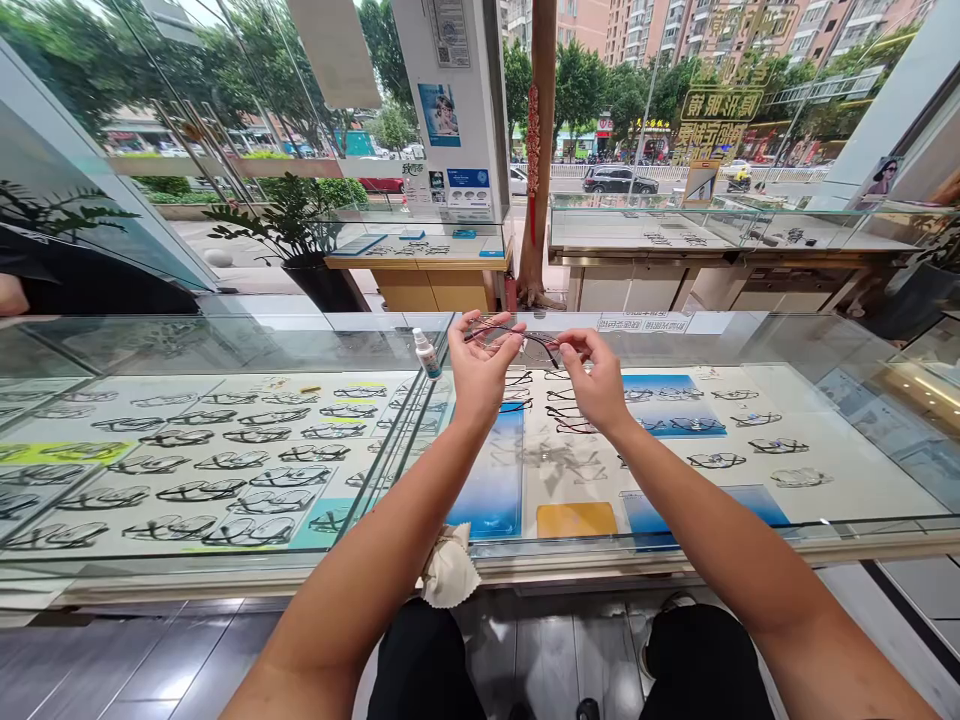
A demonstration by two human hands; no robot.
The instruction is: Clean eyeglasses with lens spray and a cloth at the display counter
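A pair of thin-framed eyeglasses (536,350) is held up above the glass counter between my two hands. My left hand (484,355) is closed on its left part, with a dark temple arm running across from the fingers. On the other side, my right hand (595,375) pinches the glasses near their right edge. A small white spray bottle (426,354) stands on the counter top, left of my left hand. Below my left forearm, a cream cleaning cloth (450,568) hangs at the counter's front edge.
Under the glass of the display counter (750,545) lie rows of eyeglasses (202,490), blue cards and a yellow case (576,519). Behind stand more display cases (442,262), a potted plant (300,235) and a wooden post (536,150). A person's dark sleeve (90,270) shows at left.
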